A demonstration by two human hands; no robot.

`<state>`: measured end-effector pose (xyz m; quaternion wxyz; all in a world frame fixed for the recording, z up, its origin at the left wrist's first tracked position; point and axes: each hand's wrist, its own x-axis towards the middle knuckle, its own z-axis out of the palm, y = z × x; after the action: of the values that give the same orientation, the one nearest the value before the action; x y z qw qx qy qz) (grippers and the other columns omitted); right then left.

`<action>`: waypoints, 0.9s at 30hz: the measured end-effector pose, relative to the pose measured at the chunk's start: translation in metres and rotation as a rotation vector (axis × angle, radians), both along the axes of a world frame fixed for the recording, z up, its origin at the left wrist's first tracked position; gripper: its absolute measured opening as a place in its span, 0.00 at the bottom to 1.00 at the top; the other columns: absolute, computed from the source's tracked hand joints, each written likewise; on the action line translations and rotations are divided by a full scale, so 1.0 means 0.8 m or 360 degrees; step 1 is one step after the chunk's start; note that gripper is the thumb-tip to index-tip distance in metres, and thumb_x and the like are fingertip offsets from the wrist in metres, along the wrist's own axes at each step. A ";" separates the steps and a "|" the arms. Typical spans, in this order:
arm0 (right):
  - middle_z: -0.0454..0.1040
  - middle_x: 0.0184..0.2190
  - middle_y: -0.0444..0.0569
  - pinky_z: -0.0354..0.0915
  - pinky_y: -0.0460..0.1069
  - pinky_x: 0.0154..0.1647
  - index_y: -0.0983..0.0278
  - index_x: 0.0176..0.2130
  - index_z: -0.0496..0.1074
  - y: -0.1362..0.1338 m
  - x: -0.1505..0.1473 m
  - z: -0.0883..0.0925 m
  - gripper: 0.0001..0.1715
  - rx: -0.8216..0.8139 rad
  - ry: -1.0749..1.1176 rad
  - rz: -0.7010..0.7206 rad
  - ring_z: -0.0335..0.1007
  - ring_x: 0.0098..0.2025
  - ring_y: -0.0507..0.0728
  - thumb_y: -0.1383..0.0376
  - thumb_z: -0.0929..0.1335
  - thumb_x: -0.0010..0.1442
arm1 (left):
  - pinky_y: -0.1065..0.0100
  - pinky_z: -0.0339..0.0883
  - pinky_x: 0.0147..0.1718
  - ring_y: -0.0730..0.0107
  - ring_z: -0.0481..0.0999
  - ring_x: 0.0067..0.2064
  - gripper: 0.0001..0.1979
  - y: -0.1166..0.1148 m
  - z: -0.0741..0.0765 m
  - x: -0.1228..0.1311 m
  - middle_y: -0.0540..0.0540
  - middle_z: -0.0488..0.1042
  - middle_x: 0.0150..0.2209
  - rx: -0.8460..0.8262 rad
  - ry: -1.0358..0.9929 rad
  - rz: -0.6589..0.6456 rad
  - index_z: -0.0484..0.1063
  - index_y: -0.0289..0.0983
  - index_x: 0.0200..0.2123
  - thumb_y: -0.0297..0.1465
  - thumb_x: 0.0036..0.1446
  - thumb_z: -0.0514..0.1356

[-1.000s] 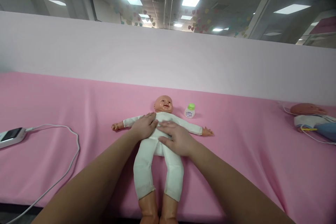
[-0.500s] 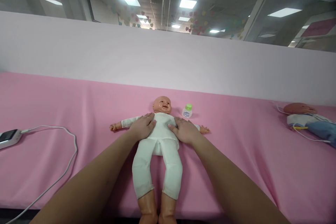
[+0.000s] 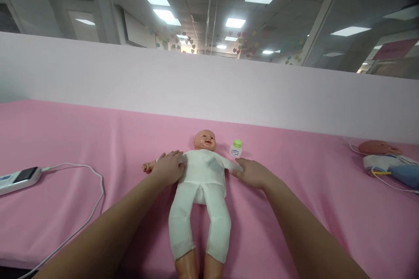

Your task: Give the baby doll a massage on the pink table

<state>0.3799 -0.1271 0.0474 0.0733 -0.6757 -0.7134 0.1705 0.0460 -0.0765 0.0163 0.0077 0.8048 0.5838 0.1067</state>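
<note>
A baby doll (image 3: 201,183) in a white suit lies face up on the pink cloth (image 3: 294,209), head away from me. My left hand (image 3: 168,168) lies flat with fingers stretched over the doll's arm on the left side, next to the chest. My right hand (image 3: 253,173) rests over the doll's other arm, fingers extended toward the torso and covering the sleeve. Neither hand grips anything that I can see. A small white bottle with a green cap (image 3: 236,149) stands just beyond my right hand, beside the doll's head.
A white handheld device (image 3: 18,178) with a white cable (image 3: 88,209) lies at the left. A second doll (image 3: 384,157) with blue cloth and wires lies at the far right. A pale partition wall (image 3: 209,87) rises behind the cloth.
Both hands slid outward from the doll's chest and belly onto its arms. The right hand moved furthest, from the belly to the arm on the right.
</note>
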 end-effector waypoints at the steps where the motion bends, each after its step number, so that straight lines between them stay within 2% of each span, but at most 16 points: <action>1: 0.66 0.69 0.60 0.63 0.60 0.60 0.63 0.68 0.65 -0.002 0.012 -0.003 0.42 0.0003 0.0010 -0.0013 0.65 0.67 0.72 0.41 0.63 0.66 | 0.43 0.47 0.70 0.49 0.61 0.72 0.31 0.000 0.001 -0.014 0.36 0.63 0.71 -0.0007 0.0025 0.0031 0.63 0.35 0.69 0.40 0.66 0.50; 4: 0.68 0.67 0.58 0.64 0.59 0.58 0.59 0.65 0.68 -0.009 0.044 -0.017 0.36 0.0063 0.0036 -0.0020 0.67 0.65 0.71 0.46 0.64 0.66 | 0.40 0.44 0.70 0.44 0.56 0.73 0.38 0.003 -0.002 -0.062 0.34 0.58 0.73 -0.0021 0.0028 0.0145 0.60 0.37 0.71 0.46 0.61 0.56; 6: 0.75 0.61 0.54 0.67 0.57 0.52 0.56 0.60 0.73 -0.014 0.058 -0.025 0.27 0.0055 0.0128 0.0008 0.73 0.58 0.69 0.50 0.65 0.66 | 0.41 0.52 0.66 0.41 0.60 0.71 0.38 0.008 -0.005 -0.090 0.33 0.60 0.72 -0.0038 -0.0026 0.0278 0.63 0.39 0.69 0.45 0.56 0.59; 8: 0.79 0.53 0.52 0.67 0.55 0.45 0.55 0.54 0.75 -0.016 0.065 -0.029 0.21 0.0010 0.0231 0.0005 0.76 0.50 0.66 0.55 0.67 0.64 | 0.46 0.66 0.56 0.38 0.71 0.63 0.33 0.012 -0.005 -0.107 0.32 0.70 0.65 -0.0130 -0.0134 0.0393 0.72 0.40 0.60 0.46 0.51 0.62; 9: 0.80 0.50 0.51 0.67 0.54 0.43 0.55 0.51 0.75 -0.016 0.066 -0.031 0.18 -0.0006 0.0256 -0.0013 0.76 0.47 0.65 0.56 0.68 0.62 | 0.50 0.69 0.49 0.38 0.76 0.57 0.29 0.014 -0.005 -0.111 0.32 0.74 0.60 -0.0182 -0.0189 0.0457 0.76 0.40 0.52 0.48 0.50 0.63; 11: 0.81 0.44 0.50 0.65 0.53 0.39 0.57 0.44 0.76 -0.015 0.069 -0.031 0.13 -0.0011 0.0240 -0.0062 0.76 0.42 0.64 0.57 0.70 0.59 | 0.55 0.69 0.36 0.41 0.80 0.45 0.23 0.016 -0.002 -0.113 0.34 0.80 0.49 -0.0259 -0.0279 0.0572 0.77 0.41 0.38 0.53 0.49 0.63; 13: 0.80 0.39 0.50 0.63 0.53 0.36 0.58 0.37 0.74 -0.012 0.072 -0.032 0.08 -0.0001 0.0194 -0.0092 0.75 0.38 0.63 0.58 0.70 0.57 | 0.58 0.66 0.30 0.45 0.80 0.38 0.24 0.016 0.001 -0.111 0.36 0.81 0.43 -0.0308 -0.0326 0.0643 0.75 0.42 0.32 0.57 0.48 0.62; 15: 0.80 0.36 0.49 0.62 0.53 0.36 0.58 0.34 0.73 -0.011 0.076 -0.032 0.05 -0.0005 0.0172 -0.0099 0.74 0.37 0.63 0.59 0.70 0.56 | 0.59 0.64 0.28 0.47 0.79 0.36 0.25 0.015 0.004 -0.108 0.38 0.81 0.40 -0.0319 -0.0347 0.0657 0.74 0.42 0.31 0.59 0.47 0.62; 19: 0.80 0.37 0.48 0.62 0.52 0.36 0.58 0.32 0.73 -0.011 0.084 -0.033 0.05 -0.0025 0.0182 -0.0132 0.75 0.38 0.62 0.59 0.70 0.56 | 0.60 0.63 0.27 0.47 0.79 0.38 0.27 0.013 0.007 -0.105 0.38 0.81 0.41 -0.0286 -0.0357 0.0691 0.73 0.42 0.32 0.60 0.46 0.64; 23: 0.81 0.38 0.48 0.63 0.52 0.37 0.57 0.34 0.75 -0.010 0.086 -0.033 0.07 -0.0008 0.0203 -0.0182 0.76 0.39 0.62 0.58 0.71 0.56 | 0.60 0.63 0.29 0.47 0.79 0.39 0.24 0.012 0.011 -0.102 0.40 0.81 0.40 -0.0228 -0.0333 0.0712 0.71 0.42 0.34 0.57 0.47 0.65; 27: 0.82 0.41 0.49 0.65 0.52 0.39 0.57 0.38 0.78 -0.008 0.087 -0.033 0.11 0.0012 0.0389 -0.0290 0.76 0.42 0.63 0.56 0.73 0.54 | 0.60 0.64 0.31 0.46 0.79 0.38 0.21 0.011 0.011 -0.101 0.41 0.82 0.38 -0.0152 -0.0383 0.0735 0.72 0.43 0.37 0.52 0.49 0.66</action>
<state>0.4492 -0.1337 0.0207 0.1772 -0.7115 -0.6356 0.2415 -0.0345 -0.0674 0.0253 0.0906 0.6305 0.7513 0.1730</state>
